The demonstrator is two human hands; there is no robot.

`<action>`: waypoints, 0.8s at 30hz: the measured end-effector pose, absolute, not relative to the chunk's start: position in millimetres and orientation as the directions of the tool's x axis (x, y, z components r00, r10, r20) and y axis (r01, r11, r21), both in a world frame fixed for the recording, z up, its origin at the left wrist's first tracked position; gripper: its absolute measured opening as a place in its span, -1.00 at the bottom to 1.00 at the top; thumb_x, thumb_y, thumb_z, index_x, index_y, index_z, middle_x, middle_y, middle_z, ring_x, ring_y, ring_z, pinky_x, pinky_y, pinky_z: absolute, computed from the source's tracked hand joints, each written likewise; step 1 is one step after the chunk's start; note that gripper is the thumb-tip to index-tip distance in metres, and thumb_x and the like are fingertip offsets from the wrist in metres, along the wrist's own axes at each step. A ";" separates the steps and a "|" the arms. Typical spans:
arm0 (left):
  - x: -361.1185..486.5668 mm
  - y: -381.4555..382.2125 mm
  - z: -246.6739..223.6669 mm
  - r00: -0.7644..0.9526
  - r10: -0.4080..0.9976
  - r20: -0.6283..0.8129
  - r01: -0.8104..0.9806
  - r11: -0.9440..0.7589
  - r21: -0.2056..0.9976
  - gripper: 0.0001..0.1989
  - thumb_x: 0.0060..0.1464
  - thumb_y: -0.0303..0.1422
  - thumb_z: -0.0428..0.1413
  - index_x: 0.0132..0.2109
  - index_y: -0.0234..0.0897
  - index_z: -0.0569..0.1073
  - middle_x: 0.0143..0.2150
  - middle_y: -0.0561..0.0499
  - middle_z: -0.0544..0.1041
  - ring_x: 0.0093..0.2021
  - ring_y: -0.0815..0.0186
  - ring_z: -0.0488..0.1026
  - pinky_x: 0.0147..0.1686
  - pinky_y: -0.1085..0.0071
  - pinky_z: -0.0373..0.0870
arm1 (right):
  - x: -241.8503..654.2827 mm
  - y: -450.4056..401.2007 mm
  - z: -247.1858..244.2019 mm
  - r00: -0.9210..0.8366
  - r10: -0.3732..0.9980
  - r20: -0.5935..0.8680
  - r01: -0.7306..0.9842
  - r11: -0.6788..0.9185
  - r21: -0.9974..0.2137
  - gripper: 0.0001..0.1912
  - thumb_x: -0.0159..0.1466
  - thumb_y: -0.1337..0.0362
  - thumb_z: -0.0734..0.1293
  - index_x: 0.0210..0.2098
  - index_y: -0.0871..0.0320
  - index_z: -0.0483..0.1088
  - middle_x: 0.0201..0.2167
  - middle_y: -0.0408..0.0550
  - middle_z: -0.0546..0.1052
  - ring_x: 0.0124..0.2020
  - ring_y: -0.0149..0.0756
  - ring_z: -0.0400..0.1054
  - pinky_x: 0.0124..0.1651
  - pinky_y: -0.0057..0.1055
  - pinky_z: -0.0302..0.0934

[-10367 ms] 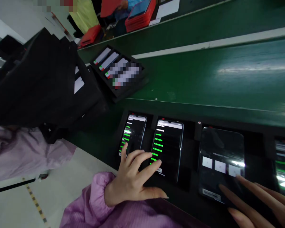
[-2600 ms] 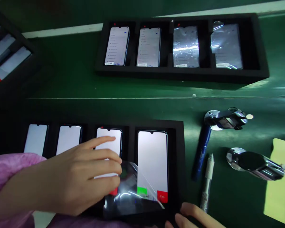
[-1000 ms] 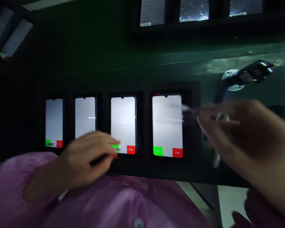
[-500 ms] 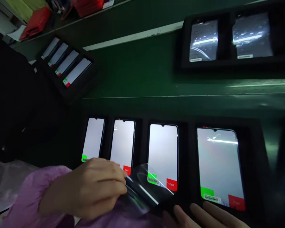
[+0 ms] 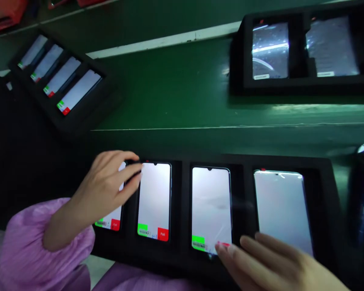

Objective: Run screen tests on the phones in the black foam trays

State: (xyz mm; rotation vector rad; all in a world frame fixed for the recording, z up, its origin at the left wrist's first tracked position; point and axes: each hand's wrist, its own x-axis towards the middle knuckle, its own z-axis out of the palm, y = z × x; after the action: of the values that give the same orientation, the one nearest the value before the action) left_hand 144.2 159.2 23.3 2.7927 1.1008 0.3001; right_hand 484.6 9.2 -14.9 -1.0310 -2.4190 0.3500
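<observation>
Four lit phones are held in a near tray [image 5: 185, 202]. The leftmost phone [image 5: 117, 214] is partly covered by the left hand [image 5: 106, 184], its fingers bent and narrowly spaced at the upper left of the second phone [image 5: 154, 198]; whether anything is pinched cannot be told. The right hand [image 5: 269, 262] is held outstretched, fingers slightly spread, over the near ends of the third phone [image 5: 210, 206] and fourth phone [image 5: 282, 210].

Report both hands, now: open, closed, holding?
Left hand: open, fingers bent over the leftmost front phone, nothing visibly held.
Right hand: open, fingers outstretched across the lower end of the rightmost front phone; contact unclear.
</observation>
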 end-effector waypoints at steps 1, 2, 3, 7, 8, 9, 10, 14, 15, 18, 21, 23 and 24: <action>140.9 161.9 20.0 0.683 0.719 0.126 0.709 -0.694 0.120 -0.80 0.49 -0.36 0.13 0.10 -0.20 0.64 0.14 -0.19 0.64 0.12 -0.02 0.58 0.13 -0.08 0.52 | 485.5 22.2 -11.3 -0.607 0.733 0.306 0.583 0.673 -0.455 -0.70 0.52 0.49 0.17 -0.14 0.18 0.53 -0.37 -0.12 0.51 -0.46 -0.37 0.32 -0.42 -0.30 0.22; 138.7 164.2 16.3 0.663 0.740 0.114 0.736 -0.672 0.080 -0.77 0.51 -0.31 0.11 0.10 -0.20 0.65 0.19 -0.22 0.62 0.17 -0.08 0.56 0.14 -0.13 0.50 | 487.0 36.3 -7.9 -0.592 0.749 0.299 0.567 0.650 -0.505 -0.70 0.55 0.48 0.17 -0.15 0.17 0.52 -0.41 -0.14 0.46 -0.49 -0.39 0.30 -0.46 -0.31 0.19; 137.5 166.2 12.5 0.654 0.750 0.103 0.747 -0.661 0.067 -0.74 0.52 -0.27 0.10 0.11 -0.19 0.66 0.24 -0.23 0.60 0.20 -0.12 0.54 0.17 -0.17 0.48 | 489.0 50.9 -4.8 -0.547 0.783 0.297 0.574 0.609 -0.548 -0.72 0.57 0.46 0.19 -0.14 0.16 0.53 -0.39 -0.15 0.46 -0.49 -0.42 0.31 -0.49 -0.34 0.16; 137.7 170.3 0.5 0.647 0.754 0.112 0.741 -0.657 0.138 -0.74 0.48 -0.22 0.13 0.06 -0.17 0.68 0.27 -0.19 0.60 0.25 -0.11 0.52 0.25 -0.16 0.45 | 497.7 101.6 3.5 -0.180 0.970 0.166 0.582 0.241 -0.776 -0.91 0.47 0.27 0.46 -0.20 0.09 0.61 -0.43 -0.20 0.49 -0.51 -0.50 0.32 -0.49 -0.47 0.20; 137.3 171.1 -1.3 0.643 0.757 0.118 0.738 -0.653 0.169 -0.75 0.47 -0.21 0.13 0.05 -0.15 0.68 0.25 -0.17 0.61 0.24 -0.09 0.53 0.25 -0.15 0.45 | 499.4 109.9 5.1 -0.085 0.987 0.136 0.550 0.160 -0.820 -0.92 0.42 0.24 0.51 -0.23 0.09 0.62 -0.46 -0.20 0.50 -0.53 -0.50 0.31 -0.50 -0.47 0.17; 136.6 172.1 -2.8 0.637 0.761 0.124 0.736 -0.648 0.198 -0.75 0.46 -0.20 0.14 0.05 -0.13 0.68 0.23 -0.16 0.62 0.23 -0.08 0.53 0.25 -0.14 0.45 | 500.7 115.9 6.5 -0.014 0.993 0.114 0.514 0.105 -0.851 -0.91 0.38 0.22 0.54 -0.24 0.10 0.63 -0.45 -0.19 0.53 -0.53 -0.49 0.32 -0.51 -0.46 0.15; 135.7 173.5 -4.2 0.630 0.766 0.128 0.734 -0.641 0.223 -0.76 0.45 -0.19 0.15 0.05 -0.11 0.69 0.22 -0.14 0.62 0.23 -0.08 0.54 0.25 -0.14 0.45 | 501.5 119.6 7.8 0.039 0.994 0.103 0.482 0.072 -0.873 -0.89 0.36 0.22 0.54 -0.24 0.11 0.63 -0.43 -0.17 0.56 -0.51 -0.47 0.35 -0.51 -0.46 0.15; 133.8 182.3 -10.6 0.572 0.800 0.179 0.751 -0.599 0.277 -0.83 0.36 -0.18 0.24 -0.02 -0.02 0.72 0.19 -0.09 0.63 0.19 -0.08 0.55 0.23 -0.16 0.47 | 500.1 117.4 12.1 0.132 0.981 0.141 0.465 0.065 -0.883 -0.88 0.34 0.24 0.56 -0.27 0.14 0.62 -0.34 -0.11 0.61 -0.39 -0.42 0.41 -0.38 -0.39 0.27; 134.6 185.0 -12.2 0.558 0.807 0.193 0.755 -0.591 0.285 -0.85 0.34 -0.18 0.27 -0.06 -0.01 0.72 0.17 -0.07 0.63 0.18 -0.08 0.55 0.21 -0.15 0.48 | 499.1 114.5 12.9 0.147 0.978 0.145 0.466 0.061 -0.883 -0.89 0.33 0.25 0.57 -0.28 0.13 0.62 -0.34 -0.11 0.61 -0.36 -0.42 0.42 -0.34 -0.38 0.29; 139.6 190.3 -14.0 0.545 0.811 0.214 0.753 -0.585 0.300 -0.83 0.37 -0.15 0.27 -0.15 -0.06 0.72 0.09 0.01 0.68 0.19 -0.02 0.53 0.24 -0.14 0.47 | 496.1 105.1 13.9 0.161 0.975 0.156 0.466 0.064 -0.882 -0.91 0.33 0.31 0.57 -0.30 0.12 0.61 -0.32 -0.11 0.62 -0.30 -0.41 0.45 -0.28 -0.37 0.36; 145.6 186.4 -8.3 0.571 0.788 0.231 0.748 -0.615 0.250 -0.71 0.46 -0.18 0.20 -0.23 -0.16 0.68 0.01 0.05 0.71 0.23 0.02 0.51 0.38 -0.26 0.31 | 492.9 96.6 13.3 0.137 0.975 0.172 0.458 0.092 -0.884 -0.91 0.35 0.33 0.55 -0.29 0.13 0.60 -0.32 -0.14 0.61 -0.32 -0.46 0.44 -0.29 -0.42 0.35; 147.3 177.8 -0.4 0.615 0.756 0.224 0.732 -0.653 0.194 -0.71 0.48 -0.23 0.17 -0.23 -0.19 0.67 0.01 0.04 0.72 0.24 0.00 0.52 0.39 -0.29 0.25 | 490.2 91.3 13.3 0.123 0.977 0.172 0.462 0.097 -0.881 -0.92 0.37 0.33 0.53 -0.28 0.14 0.60 -0.33 -0.15 0.60 -0.34 -0.49 0.43 -0.32 -0.46 0.32; 147.0 172.1 4.4 0.640 0.734 0.227 0.713 -0.678 0.179 -0.73 0.47 -0.25 0.17 -0.22 -0.20 0.66 0.01 0.03 0.72 0.22 0.01 0.54 0.37 -0.27 0.26 | 488.7 88.8 13.7 0.122 0.978 0.172 0.470 0.096 -0.878 -0.92 0.38 0.34 0.52 -0.28 0.15 0.60 -0.32 -0.16 0.60 -0.34 -0.50 0.43 -0.33 -0.48 0.31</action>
State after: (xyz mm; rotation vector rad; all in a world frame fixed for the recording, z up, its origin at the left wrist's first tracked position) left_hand 147.0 172.1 4.4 2.7786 1.2271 0.4348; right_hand 488.7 88.8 13.7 -1.5083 -1.4812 0.7189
